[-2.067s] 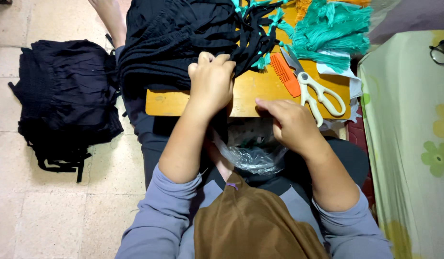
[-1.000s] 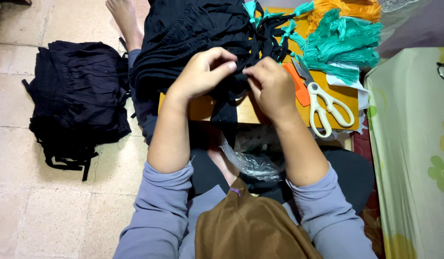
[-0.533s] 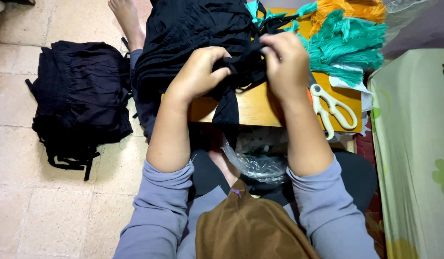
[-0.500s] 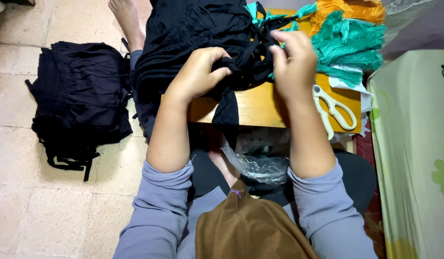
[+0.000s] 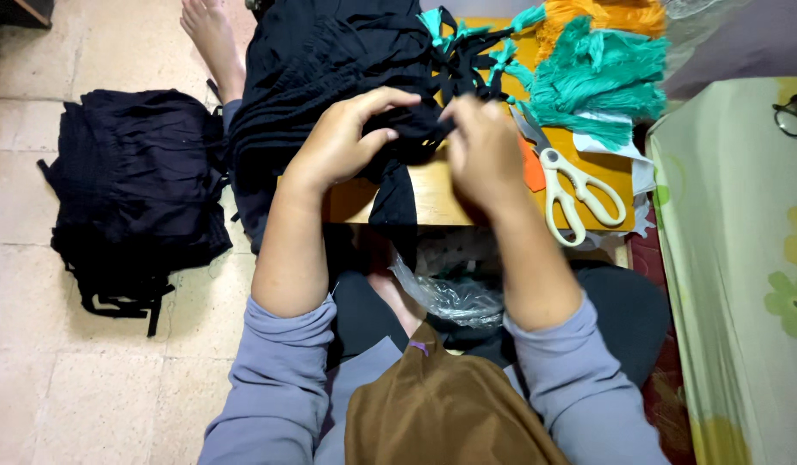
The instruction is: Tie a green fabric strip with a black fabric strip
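Looking down in the head view, both hands meet over a heap of black fabric [image 5: 330, 60] that lies across a small wooden tabletop [image 5: 442, 194] set over the seated person's lap. The left hand [image 5: 342, 142] is curled onto a bunched edge of the cloth, thumb above and fingers hooked under, apparently pinning the fold so it cannot slide. The right hand [image 5: 485, 151] is turned with its back to the camera; it seems closed on a narrow black strip at the same spot, but its fingertips are hidden, so the exact grip cannot be read. One black strip [image 5: 397, 194] hangs from between the hands over the near edge of the tabletop.

White-handled scissors [image 5: 575, 189] rest on the tabletop just right of the right hand, blades pointing away, within easy reach. Beyond them lie teal tassels [image 5: 592, 82] and an orange tassel bundle [image 5: 605, 15], the latter cut off by the top border. Some teal ends [image 5: 437, 24] are tied among the black cords near the hands.

A second pile of dark cloth [image 5: 136, 181] sits apart on the tiled floor [image 5: 80, 370] to the left. A crumpled clear plastic bag [image 5: 450, 288] shows beneath the tabletop, partly concealed. A bare foot [image 5: 211, 34] at the top is cropped; a floral sheet [image 5: 743, 258] fills the right edge.
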